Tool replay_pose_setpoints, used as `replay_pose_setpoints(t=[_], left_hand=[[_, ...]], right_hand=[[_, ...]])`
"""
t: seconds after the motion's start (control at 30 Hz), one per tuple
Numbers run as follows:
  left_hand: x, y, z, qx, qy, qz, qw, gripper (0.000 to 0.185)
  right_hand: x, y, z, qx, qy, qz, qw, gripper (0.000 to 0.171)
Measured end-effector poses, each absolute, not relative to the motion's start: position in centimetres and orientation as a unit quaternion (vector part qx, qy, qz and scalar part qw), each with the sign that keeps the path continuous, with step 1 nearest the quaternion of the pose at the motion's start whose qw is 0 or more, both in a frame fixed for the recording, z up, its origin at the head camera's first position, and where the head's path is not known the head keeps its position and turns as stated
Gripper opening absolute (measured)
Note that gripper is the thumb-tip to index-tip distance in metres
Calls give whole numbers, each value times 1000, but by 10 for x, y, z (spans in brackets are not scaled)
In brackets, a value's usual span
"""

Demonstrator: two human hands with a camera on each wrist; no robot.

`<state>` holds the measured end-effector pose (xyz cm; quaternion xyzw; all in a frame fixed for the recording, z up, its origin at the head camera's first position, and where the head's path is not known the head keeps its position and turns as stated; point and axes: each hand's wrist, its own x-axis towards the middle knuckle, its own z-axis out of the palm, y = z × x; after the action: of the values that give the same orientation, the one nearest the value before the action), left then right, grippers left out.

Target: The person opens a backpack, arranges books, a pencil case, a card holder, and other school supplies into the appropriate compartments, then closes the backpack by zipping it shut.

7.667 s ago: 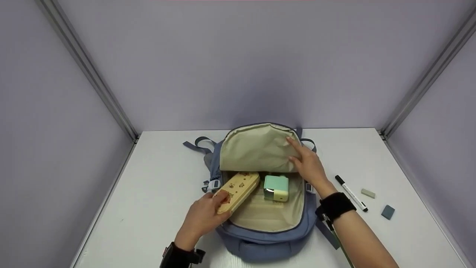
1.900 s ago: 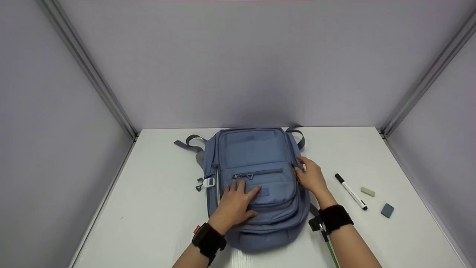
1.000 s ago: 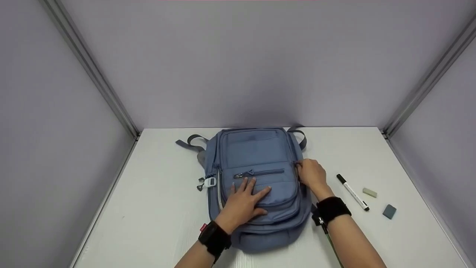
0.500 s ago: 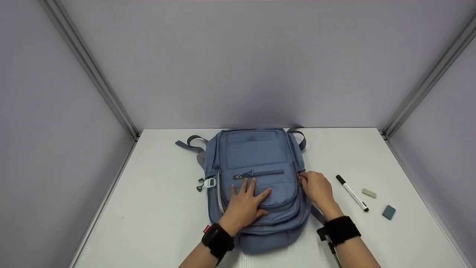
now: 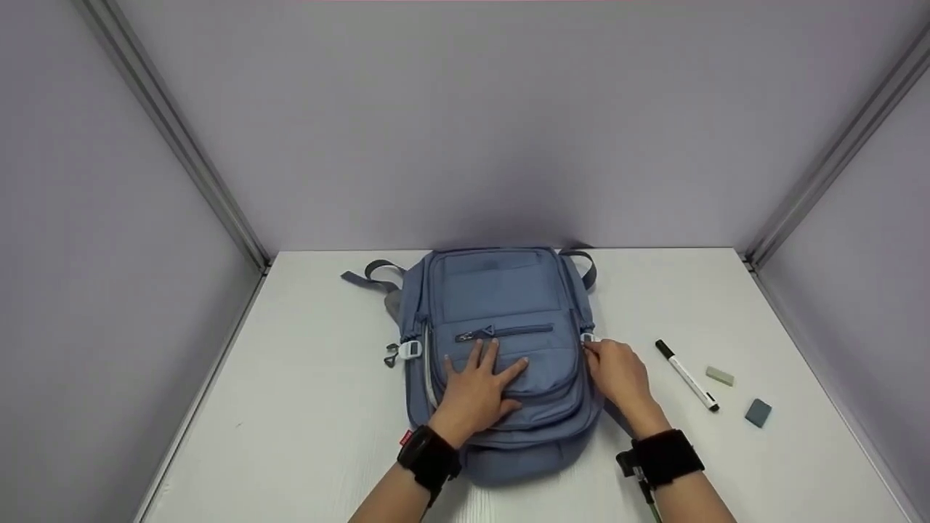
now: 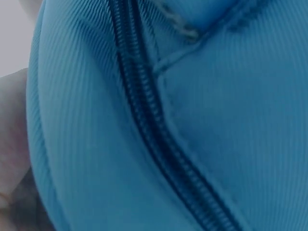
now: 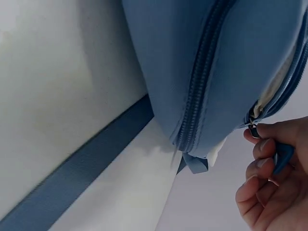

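A blue backpack lies flat on the white table, front pocket up. My left hand rests flat on the front pocket with fingers spread. The left wrist view fills with blue fabric and a zipper track. My right hand is at the bag's right side and pinches a blue zipper pull. In the right wrist view the backpack shows a gap in the zipper with beige lining just above my right hand.
A black-and-white marker, a pale eraser and a grey-blue eraser lie on the table to the right of the bag. Grey straps stick out at the bag's far left. Lilac walls enclose three sides.
The bag, open earlier with a beige case and a green box inside, is now folded closed. Over the last second my right hand has moved toward me along the bag's right side; the left hand stays put.
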<state>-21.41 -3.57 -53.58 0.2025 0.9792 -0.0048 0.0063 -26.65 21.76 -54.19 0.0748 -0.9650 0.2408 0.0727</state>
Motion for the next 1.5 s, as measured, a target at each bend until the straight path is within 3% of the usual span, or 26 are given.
replay_pose_setpoints(t=[0.7,1.0,1.5], left_hand=[[-220,-38,-531,198,980,22,29,66],[-221,-39,-532,200,980,4,17,66],[-221,-37,-539,197,980,-15,-7,66]], right_hand=[[-219,222,-526,129,-976,173,33,11],[-201,213,-516,185,-971,149,7,38],[-186,185,-515,272,-942,192,-45,42]])
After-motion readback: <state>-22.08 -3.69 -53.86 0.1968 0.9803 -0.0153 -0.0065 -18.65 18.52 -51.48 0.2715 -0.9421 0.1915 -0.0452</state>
